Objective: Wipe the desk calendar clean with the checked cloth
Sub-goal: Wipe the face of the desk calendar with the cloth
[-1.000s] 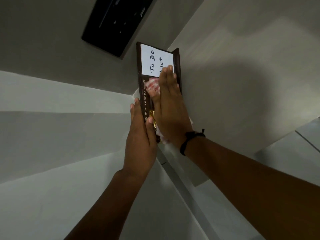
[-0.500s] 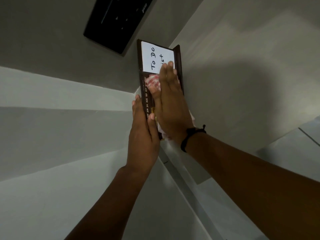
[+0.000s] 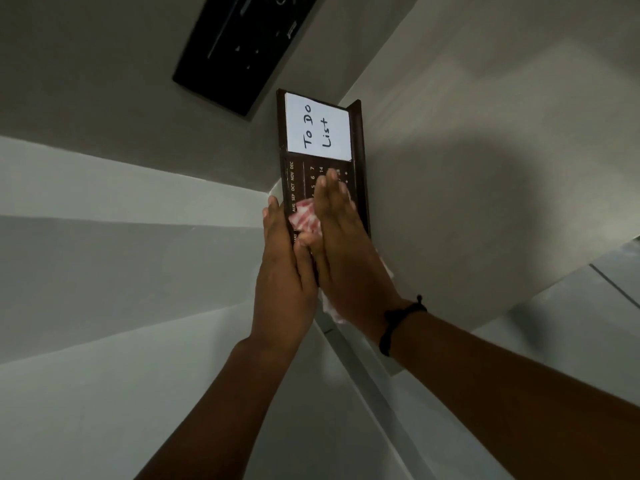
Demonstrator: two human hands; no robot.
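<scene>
- Our left hand [image 3: 285,271] grips the desk calendar [image 3: 358,174] along its 9 o'clock edge, thumb in front, probably to brace it against wipe pressure.
- Our right hand [image 3: 341,244] lies flat, grip released, pressing the checked cloth [image 3: 306,220] onto the date grid at 6 o'clock of the To Do note [image 3: 317,128].

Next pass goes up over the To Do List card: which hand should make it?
Right. The right hand presses the checked cloth flat on the desk calendar just below the card; the left hand grips the calendar's edge, steadying it.
</scene>
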